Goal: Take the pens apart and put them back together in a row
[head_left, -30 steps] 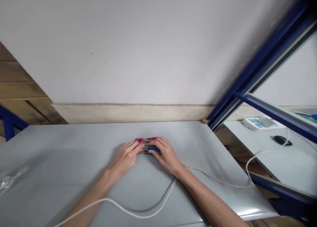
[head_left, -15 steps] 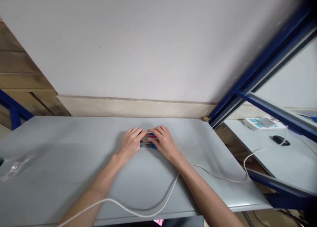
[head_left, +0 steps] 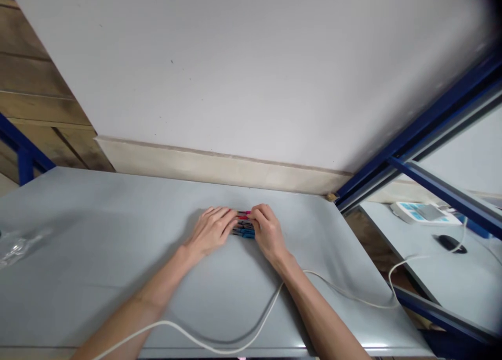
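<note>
A small bundle of red and blue pens point(head_left: 243, 224) lies on the grey table point(head_left: 117, 245) near its middle. My left hand point(head_left: 212, 231) rests on the bundle's left end, its fingers curled over it. On the right end sits my right hand point(head_left: 267, 231), fingers bent round the pens. The hands cover most of the bundle, so only a short stretch shows between them.
A white cable point(head_left: 251, 318) loops across the near side of the table and runs right. Crumpled clear plastic point(head_left: 13, 247) lies at the left edge. A blue metal frame point(head_left: 415, 140) separates a second table with a white device point(head_left: 419, 212) and a black mouse point(head_left: 451, 242).
My hands have pressed closer together on the pens, hiding more of them. The camera has shifted, so the table now appears tilted and slightly lower on the left.
</note>
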The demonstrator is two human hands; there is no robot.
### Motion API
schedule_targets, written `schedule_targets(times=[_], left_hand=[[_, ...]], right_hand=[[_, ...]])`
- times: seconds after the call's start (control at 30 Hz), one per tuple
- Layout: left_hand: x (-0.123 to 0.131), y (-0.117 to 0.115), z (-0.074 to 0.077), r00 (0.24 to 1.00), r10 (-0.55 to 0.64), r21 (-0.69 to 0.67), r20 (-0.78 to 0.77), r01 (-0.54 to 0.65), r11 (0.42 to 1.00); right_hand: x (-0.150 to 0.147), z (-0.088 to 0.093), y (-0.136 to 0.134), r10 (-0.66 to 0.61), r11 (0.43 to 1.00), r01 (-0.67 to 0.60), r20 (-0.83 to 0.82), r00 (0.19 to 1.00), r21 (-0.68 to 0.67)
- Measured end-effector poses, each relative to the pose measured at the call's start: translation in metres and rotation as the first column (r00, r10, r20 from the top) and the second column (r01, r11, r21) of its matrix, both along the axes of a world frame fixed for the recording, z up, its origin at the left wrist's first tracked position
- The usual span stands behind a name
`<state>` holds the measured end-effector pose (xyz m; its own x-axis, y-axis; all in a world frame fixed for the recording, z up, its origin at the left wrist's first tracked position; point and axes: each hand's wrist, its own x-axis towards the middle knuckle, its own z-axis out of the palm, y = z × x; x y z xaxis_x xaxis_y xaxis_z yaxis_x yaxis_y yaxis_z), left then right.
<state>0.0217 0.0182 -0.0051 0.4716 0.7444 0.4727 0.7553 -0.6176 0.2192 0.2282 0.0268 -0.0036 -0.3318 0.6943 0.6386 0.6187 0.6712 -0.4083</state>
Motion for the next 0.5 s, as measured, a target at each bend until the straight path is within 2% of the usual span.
schedule_targets(times=[0.2, 0.37, 0.43, 0.5], left_hand=[[-0.001, 0.0, -0.001, 0.998, 0.038, 0.063, -0.05, -0.035, 0.997], [-0.001, -0.002, 0.005, 0.996, -0.006, 0.042, -0.094, 0.01, 0.999], [-0.005, -0.001, 0.005, 0.997, 0.034, 0.04, -0.072, -0.031, 0.999], [-0.01, 0.001, 0.004, 0.993, 0.116, 0.034, -0.014, -0.115, 0.993]], right_hand=[[-0.002, 0.0, -0.003, 0.098, 0.99, -0.089, 0.082, 0.992, -0.113], [0.001, 0.003, -0.001, 0.122, 0.988, -0.112, 0.09, 0.988, -0.102], [0.01, 0.005, 0.005, 0.085, 0.995, -0.081, 0.067, 0.994, -0.065], [0.021, 0.008, 0.011, -0.013, 1.0, 0.012, -0.02, 1.0, -0.003]])
